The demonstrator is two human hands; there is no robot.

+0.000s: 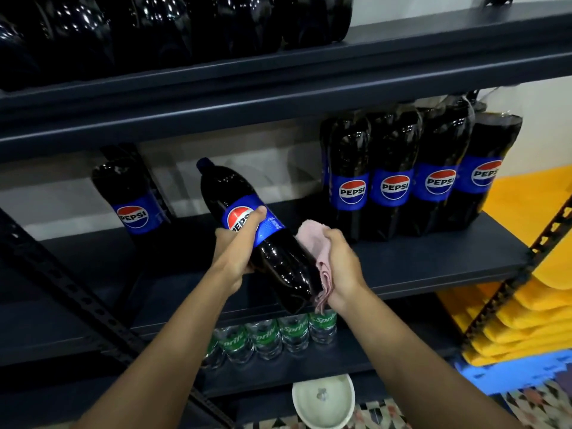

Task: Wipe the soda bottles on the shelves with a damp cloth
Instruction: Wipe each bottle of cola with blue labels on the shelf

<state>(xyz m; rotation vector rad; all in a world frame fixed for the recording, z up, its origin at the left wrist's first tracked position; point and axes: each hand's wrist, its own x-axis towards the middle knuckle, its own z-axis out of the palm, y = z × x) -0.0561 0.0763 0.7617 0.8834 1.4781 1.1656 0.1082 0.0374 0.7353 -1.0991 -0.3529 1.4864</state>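
Pepsi bottle [272,239] tilted, gripped by left hand [238,243]; right hand [340,261] presses clutched cloth [312,258] against it.

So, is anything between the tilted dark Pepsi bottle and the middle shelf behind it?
Nothing visible: the dark plastic Pepsi bottle faces a bare stretch of dark grey metal shelf, between one standing bottle and four others.
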